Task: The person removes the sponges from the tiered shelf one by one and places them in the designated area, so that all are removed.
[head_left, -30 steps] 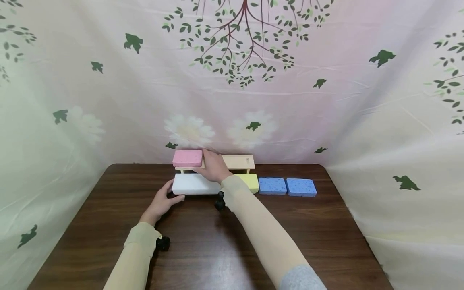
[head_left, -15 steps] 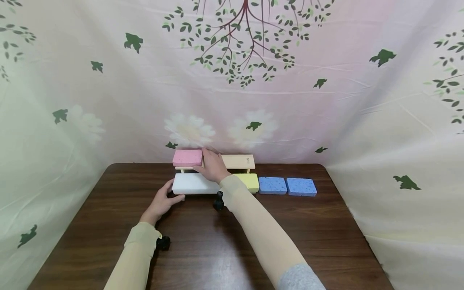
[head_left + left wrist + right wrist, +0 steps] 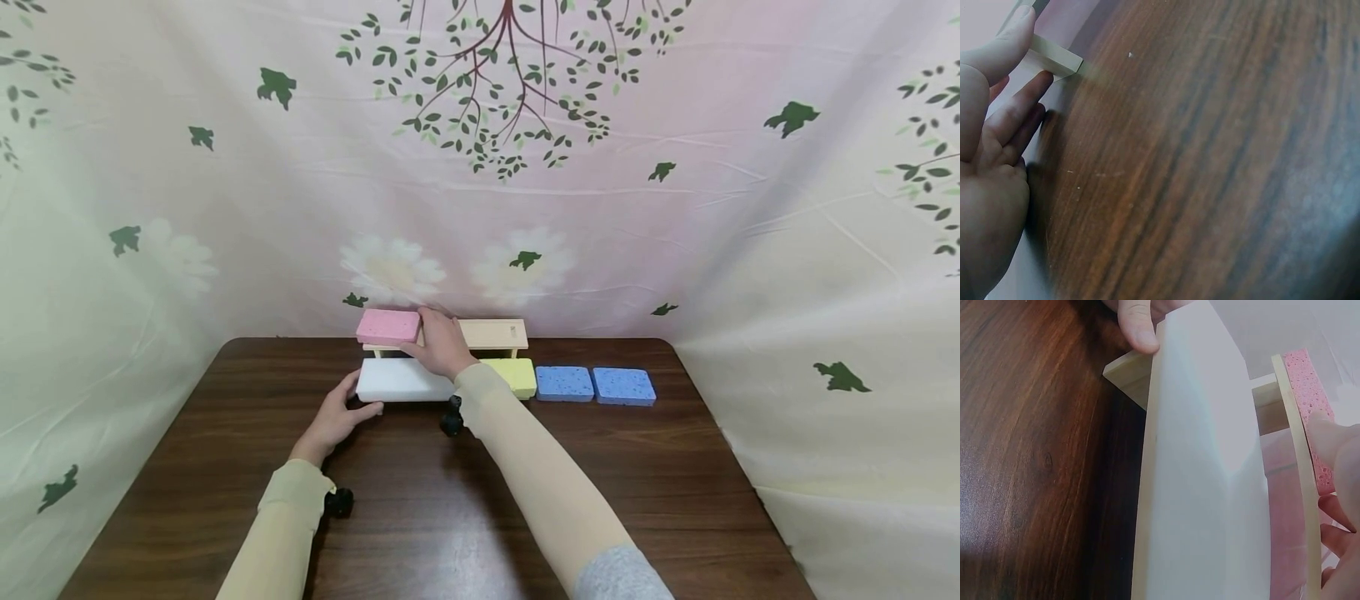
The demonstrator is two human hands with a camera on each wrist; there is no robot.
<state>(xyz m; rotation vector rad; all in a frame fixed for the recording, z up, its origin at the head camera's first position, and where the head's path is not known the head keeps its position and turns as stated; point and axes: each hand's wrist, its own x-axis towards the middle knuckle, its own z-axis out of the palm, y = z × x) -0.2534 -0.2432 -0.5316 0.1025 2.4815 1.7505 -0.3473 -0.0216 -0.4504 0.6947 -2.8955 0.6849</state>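
A low two-tier wooden rack (image 3: 491, 334) stands at the table's back. On its upper shelf, at the left end, lies a pink sponge (image 3: 387, 326). My right hand (image 3: 444, 346) pinches the sponge's right end, its thumb against the pink side in the right wrist view. The lower tier carries a long white block (image 3: 405, 380), and a yellow sponge (image 3: 517, 377) sits to its right, partly behind my right forearm. My left hand (image 3: 335, 417) grips the lower tier's left end. Its thumb (image 3: 1140, 328) presses the wooden front edge in the right wrist view; its other fingers reach behind.
Two blue sponges (image 3: 564, 384) lie side by side right of the yellow one. A printed cloth (image 3: 450, 208) hangs close behind the rack and along both sides of the dark wooden table (image 3: 405, 517).
The pink sponge has turned very slightly on the upper shelf, under my right hand. Both hands have otherwise stayed in place.
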